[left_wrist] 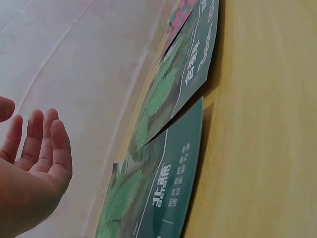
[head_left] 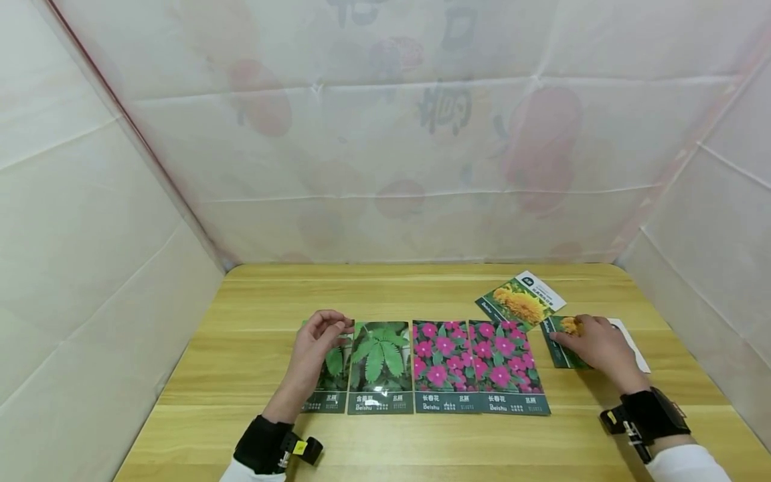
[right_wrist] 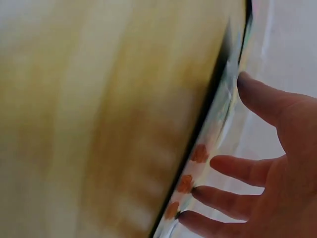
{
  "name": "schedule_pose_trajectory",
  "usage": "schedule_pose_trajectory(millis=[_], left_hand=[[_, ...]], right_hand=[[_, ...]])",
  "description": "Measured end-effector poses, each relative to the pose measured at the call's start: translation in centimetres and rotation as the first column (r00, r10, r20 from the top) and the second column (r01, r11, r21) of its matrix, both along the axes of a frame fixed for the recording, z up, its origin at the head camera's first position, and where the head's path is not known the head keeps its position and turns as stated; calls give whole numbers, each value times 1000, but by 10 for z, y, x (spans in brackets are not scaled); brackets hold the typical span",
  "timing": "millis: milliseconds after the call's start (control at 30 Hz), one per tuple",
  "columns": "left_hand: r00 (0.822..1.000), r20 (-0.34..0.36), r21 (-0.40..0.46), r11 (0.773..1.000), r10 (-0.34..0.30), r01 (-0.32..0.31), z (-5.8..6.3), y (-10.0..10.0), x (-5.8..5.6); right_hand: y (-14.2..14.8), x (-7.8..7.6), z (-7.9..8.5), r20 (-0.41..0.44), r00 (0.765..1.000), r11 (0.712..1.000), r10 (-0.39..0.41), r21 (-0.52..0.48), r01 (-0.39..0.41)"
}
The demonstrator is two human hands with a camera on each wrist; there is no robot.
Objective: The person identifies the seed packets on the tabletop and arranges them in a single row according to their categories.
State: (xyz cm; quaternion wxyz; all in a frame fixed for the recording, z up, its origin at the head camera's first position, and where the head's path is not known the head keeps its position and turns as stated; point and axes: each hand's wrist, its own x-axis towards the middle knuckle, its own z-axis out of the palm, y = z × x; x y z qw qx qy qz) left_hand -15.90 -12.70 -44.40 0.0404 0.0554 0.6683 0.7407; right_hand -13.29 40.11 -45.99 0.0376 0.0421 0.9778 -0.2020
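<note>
My left hand (head_left: pixel 313 355) hovers over the leftmost green-leaf seed packet (head_left: pixel 334 365), fingers loosely bent and nothing between them. In the left wrist view, its fingers are apart from the packets. Right beside lies a second green-leaf packet (head_left: pixel 381 365). Two pink-flower packets (head_left: pixel 444 358) continue the row to the right, their edges meeting. At the right, my right hand (head_left: pixel 602 348) covers part of a yellow-flower packet (head_left: pixel 563 351). In the right wrist view, fairly straight fingers (right_wrist: pixel 228 198) reach to the packet's face, which shows orange flowers (right_wrist: pixel 200 153).
Behind the row, another yellow-flower packet (head_left: pixel 521 301) lies at a slant, its front corner close to the rightmost pink-flower packet. The wooden table (head_left: pixel 361 448) is bounded by pale fabric walls (head_left: pixel 373 161) at the back and both sides.
</note>
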Motion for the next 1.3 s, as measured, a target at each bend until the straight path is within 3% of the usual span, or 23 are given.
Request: schedule_pose_trajectory(millis=[233, 467, 567, 667, 800, 933, 1067, 1167, 1300], left_hand=[[1000, -6, -19, 1000, 0, -1, -1, -1, -1], [1000, -9, -26, 1000, 0, 0, -1, -3, -1], [1000, -2, -26, 1000, 8, -8, -2, -4, 0], [1000, -6, -23, 1000, 14, -14, -3, -4, 1], [1000, -8, -32, 999, 15, -15, -3, -5, 1], [1000, -3, -42, 999, 20, -21, -3, -6, 2], [1000, -10, -47, 998, 30, -30, -3, -6, 2], [999, -16, -59, 998, 33, -34, -3, -6, 2], [999, -16, -65, 997, 35, -36, -2, -5, 2]], right_hand=[[15, -6, -2, 39, 998, 999, 44, 6, -45], [37, -12, -1, 75, 983, 980, 165, -122, -155], [45, -10, 6, 89, 989, 988, 115, -110, -105], [54, -7, 12, 112, 993, 999, 21, -32, -17], [69, -4, 12, 200, 978, 998, -50, 50, 41], [78, -5, 9, 253, 965, 997, -70, 48, 60], [81, -5, 6, 183, 980, 996, -82, 61, 72], [82, -3, 2, 66, 992, 993, -103, 56, 100], [85, -1, 2, -95, 987, 991, -132, 25, 135]])
